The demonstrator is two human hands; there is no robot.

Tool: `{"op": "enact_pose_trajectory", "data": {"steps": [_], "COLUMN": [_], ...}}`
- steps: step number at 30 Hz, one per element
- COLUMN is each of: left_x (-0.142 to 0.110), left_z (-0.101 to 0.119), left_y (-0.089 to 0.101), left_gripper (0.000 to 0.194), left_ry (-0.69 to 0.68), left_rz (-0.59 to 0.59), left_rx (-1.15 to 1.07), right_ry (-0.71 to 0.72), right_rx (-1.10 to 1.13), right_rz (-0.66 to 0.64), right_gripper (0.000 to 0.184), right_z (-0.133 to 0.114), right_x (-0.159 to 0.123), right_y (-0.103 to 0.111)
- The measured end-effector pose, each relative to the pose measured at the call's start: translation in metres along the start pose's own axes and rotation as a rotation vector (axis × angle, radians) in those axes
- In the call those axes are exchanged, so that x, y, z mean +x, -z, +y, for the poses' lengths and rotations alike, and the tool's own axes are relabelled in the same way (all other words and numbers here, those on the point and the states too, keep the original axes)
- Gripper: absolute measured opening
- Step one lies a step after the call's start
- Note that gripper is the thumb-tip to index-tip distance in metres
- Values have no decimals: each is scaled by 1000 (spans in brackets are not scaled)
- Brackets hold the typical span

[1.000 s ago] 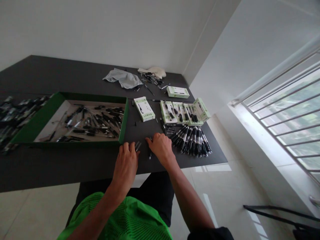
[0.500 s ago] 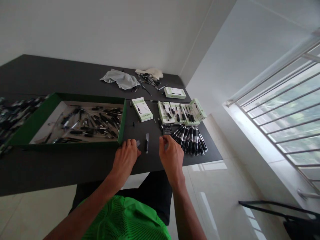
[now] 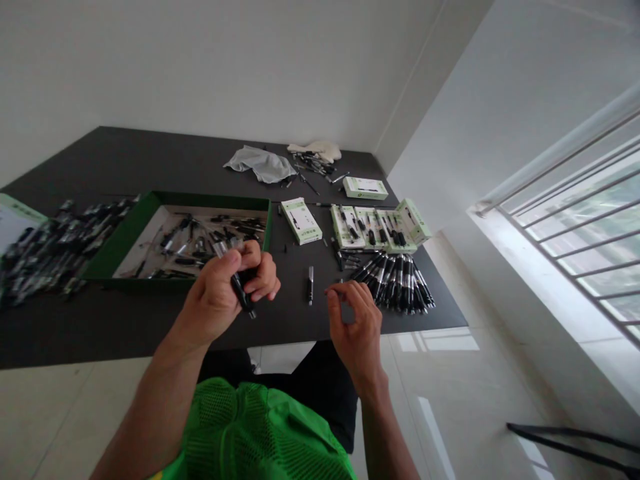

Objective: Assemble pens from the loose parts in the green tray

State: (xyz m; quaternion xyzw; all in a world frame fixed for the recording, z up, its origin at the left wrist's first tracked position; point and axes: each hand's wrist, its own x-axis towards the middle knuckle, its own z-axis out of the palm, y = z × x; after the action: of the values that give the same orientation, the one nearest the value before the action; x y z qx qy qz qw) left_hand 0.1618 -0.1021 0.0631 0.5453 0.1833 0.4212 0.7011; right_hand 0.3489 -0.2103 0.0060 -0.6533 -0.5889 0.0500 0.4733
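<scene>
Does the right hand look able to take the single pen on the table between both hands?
Probably yes: the right hand is close to the single pen, with nothing visible between them, though it may hold something small.

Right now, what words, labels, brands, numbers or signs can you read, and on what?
No text is legible.
White-and-green middle box: printed characters, too small.
Back box: print, too small.
Right-hand row of boxes: markings too small or blurred.
Pens in the left hand: nothing readable.
</scene>
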Motion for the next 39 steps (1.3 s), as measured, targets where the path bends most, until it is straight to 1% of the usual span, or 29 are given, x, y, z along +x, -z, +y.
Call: {"op": "enact_pose_trajectory", "data": {"steps": [3, 6, 12, 18, 21, 24, 26, 30, 32, 35, 37, 39], "left_x": [4, 7, 6, 5, 7, 8, 8, 3, -1, -5, -7, -7], "left_z": [4, 3, 7, -1, -1, 1, 1, -5, -8, -11, -13, -14], "left_y": [10, 20, 31, 43, 42, 36, 33, 30, 31, 31, 29, 28], "left_gripper": [48, 42, 31, 20, 17, 19, 22, 32, 35, 34, 36, 39], "left_ry": [-26, -58, -122, -138, -154, -131, -88, 52, 77, 72, 62, 38], "left_rz": [20, 70, 44, 33, 29, 13, 20, 72, 98, 130, 112, 54], "left_rx": [-29, 28, 43, 92, 48, -26, -78, -146, -135, -81, -59, -41], "right_ry": [38, 62, 76, 129, 134, 143, 161, 152, 150, 171, 169, 130], "right_rx": [12, 10, 16, 60, 66, 49, 42, 37, 33, 18, -13, -54], "right_rz": [-43, -63, -75, -97, -119, -145, -158, -159, -165, -167, -153, -136], "right_gripper": [19, 19, 16, 16, 16, 16, 16, 17, 19, 19, 19, 21], "right_z": [-1, 0, 5, 11, 19, 31, 38, 44, 44, 43, 43, 44], "right_x": [-3, -5, -7, -16, -20, -22, -25, -31, -33, -34, -33, -29], "right_y": [-5, -8, -10, -18, -25, -32, -35, -37, -36, -32, -27, -19]}}
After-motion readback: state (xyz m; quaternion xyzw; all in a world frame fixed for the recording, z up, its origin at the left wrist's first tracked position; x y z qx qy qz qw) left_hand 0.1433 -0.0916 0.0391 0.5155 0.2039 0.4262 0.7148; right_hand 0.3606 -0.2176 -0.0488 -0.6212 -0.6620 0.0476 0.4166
